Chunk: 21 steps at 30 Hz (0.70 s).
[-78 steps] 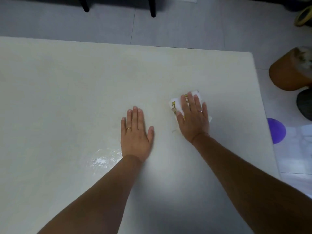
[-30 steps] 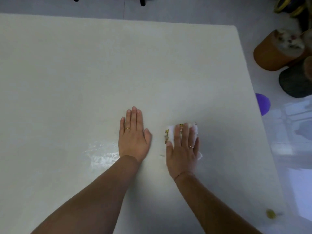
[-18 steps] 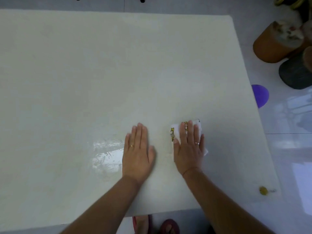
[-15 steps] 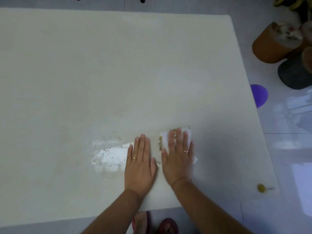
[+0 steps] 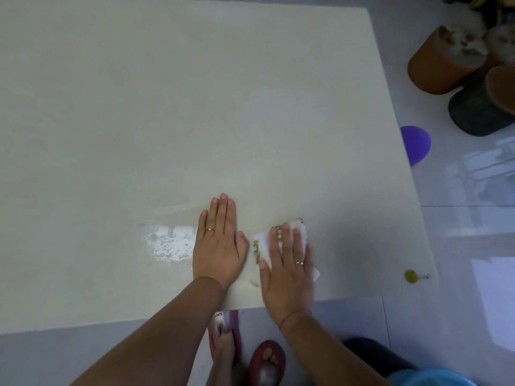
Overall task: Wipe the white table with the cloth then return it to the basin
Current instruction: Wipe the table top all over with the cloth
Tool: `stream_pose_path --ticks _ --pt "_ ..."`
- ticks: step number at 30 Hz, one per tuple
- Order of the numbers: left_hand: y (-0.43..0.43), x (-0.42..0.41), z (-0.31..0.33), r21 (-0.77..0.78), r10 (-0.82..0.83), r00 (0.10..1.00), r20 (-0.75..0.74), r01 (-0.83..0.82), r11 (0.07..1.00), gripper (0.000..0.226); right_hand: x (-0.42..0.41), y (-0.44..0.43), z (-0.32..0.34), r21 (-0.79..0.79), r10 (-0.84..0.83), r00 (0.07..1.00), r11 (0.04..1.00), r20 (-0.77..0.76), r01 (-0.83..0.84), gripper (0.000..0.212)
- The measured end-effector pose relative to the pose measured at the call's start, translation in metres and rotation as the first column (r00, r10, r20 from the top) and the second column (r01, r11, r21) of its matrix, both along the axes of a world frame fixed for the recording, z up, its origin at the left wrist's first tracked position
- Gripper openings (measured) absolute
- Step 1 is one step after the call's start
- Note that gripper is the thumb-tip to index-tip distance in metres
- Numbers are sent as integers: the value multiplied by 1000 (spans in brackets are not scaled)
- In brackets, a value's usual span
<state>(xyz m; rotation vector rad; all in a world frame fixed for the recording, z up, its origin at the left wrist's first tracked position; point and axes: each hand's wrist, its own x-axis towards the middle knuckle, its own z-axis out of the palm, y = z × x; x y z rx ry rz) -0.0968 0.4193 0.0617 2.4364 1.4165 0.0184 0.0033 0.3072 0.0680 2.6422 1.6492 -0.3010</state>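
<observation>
The white table (image 5: 195,107) fills most of the view. My right hand (image 5: 287,271) lies flat, fingers spread, pressing a folded white cloth (image 5: 263,245) with yellow print onto the table near its front edge. The cloth shows past my fingertips and at my little-finger side; the rest is hidden under the palm. My left hand (image 5: 218,243) rests flat on the table just left of the cloth, holding nothing. A blue rim at the bottom right corner (image 5: 434,378) may be the basin; I cannot tell.
A wet shiny patch (image 5: 168,245) lies left of my left hand. A small yellow spot (image 5: 411,275) sits at the table's front right corner. On the floor right of the table stand brown (image 5: 434,65) and dark (image 5: 476,112) stools and a purple object (image 5: 416,144). My feet (image 5: 248,355) show below the edge.
My right hand has slid the cloth toward me and leftward, closer to the front edge. The left hand stays flat beside it. My view has tilted down, showing the table's front edge and my feet.
</observation>
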Motion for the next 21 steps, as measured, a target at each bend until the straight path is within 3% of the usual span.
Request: stream_pose_path --ticks 3,5,7,9,12,14,17,18,21 --pt "-1 1 1 15 -2 1000 -3 2 1000 68 21 -22 -3 -10 298 954 954 23 -298 61" --pt "-1 0 0 14 0 1000 -4 0 1000 68 44 -29 -2 -28 362 931 932 54 -361 62" --pt "-1 0 -1 16 0 1000 -17 0 1000 68 61 -35 1 -37 238 970 971 47 -236 61" --pt "-2 1 -3 17 4 1000 -23 -3 1000 69 59 -36 4 -14 -5 1000 1000 9 5 61" --pt "-2 1 -4 21 7 1000 -24 -6 1000 70 21 -31 3 4 -267 964 964 -5 267 62" --pt "-3 1 -4 22 15 1000 -21 -14 1000 70 2 -36 2 -2 -156 987 988 -20 156 61" --pt "-2 1 -3 25 10 999 -31 -9 1000 68 26 -56 -1 -53 223 975 973 -5 -223 59" --pt "-2 2 -3 30 10 999 -33 -9 999 67 43 -61 -1 -63 283 959 957 4 -282 59" --pt "-3 7 2 40 7 1000 -11 -7 999 65 93 -71 1 -62 133 991 989 16 -132 60"
